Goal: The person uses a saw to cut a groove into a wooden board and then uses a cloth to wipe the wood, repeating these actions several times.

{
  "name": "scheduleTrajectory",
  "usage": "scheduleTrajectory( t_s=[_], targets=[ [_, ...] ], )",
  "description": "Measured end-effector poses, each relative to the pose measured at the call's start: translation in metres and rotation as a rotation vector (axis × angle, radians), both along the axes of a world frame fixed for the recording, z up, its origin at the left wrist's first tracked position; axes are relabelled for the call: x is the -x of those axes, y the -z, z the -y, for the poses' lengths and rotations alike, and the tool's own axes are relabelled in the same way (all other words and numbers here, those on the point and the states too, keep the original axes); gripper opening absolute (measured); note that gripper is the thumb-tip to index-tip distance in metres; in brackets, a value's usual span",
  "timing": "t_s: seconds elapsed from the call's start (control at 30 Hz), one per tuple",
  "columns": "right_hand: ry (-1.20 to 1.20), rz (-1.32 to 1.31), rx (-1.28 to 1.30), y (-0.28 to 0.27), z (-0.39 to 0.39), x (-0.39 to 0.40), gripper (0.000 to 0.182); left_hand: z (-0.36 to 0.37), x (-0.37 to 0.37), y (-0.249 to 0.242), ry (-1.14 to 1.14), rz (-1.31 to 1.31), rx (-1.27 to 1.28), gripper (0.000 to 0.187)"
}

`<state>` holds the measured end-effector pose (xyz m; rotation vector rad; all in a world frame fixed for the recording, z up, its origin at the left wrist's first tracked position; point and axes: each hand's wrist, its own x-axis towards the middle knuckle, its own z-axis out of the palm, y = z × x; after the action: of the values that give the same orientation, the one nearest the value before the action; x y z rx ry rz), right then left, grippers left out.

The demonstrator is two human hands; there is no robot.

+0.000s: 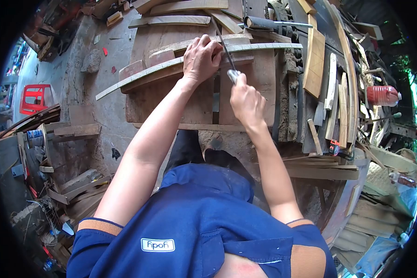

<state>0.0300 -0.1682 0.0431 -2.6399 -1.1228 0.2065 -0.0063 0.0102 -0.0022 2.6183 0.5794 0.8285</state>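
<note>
My right hand is closed around the light handle of a hand saw. Its long, thin dark blade points away from me and crosses a narrow, curved wooden strip. Evenly spaced cross marks run along the strip. Just left of the blade, my left hand grips the strip with curled fingers; its fingertips are partly hidden. Wooden blocks lie under and beside the strip on a low plank bench. Whether the blade has cut into the wood cannot be made out.
Curved wood pieces lie at the bench's far end, near a dark cylindrical tool. To the right are long boards, a tape measure and a red bottle. Offcuts and a can are on the left.
</note>
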Motion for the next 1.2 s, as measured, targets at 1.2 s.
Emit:
scheduleTrajectory(
  t_s=[1.2],
  targets=[
    [0.022, -0.103, 0.03, -0.007, 0.004, 0.001, 0.02, 0.001, 0.001, -0.003, 0.008, -0.01, -0.029, 0.015]
  ],
)
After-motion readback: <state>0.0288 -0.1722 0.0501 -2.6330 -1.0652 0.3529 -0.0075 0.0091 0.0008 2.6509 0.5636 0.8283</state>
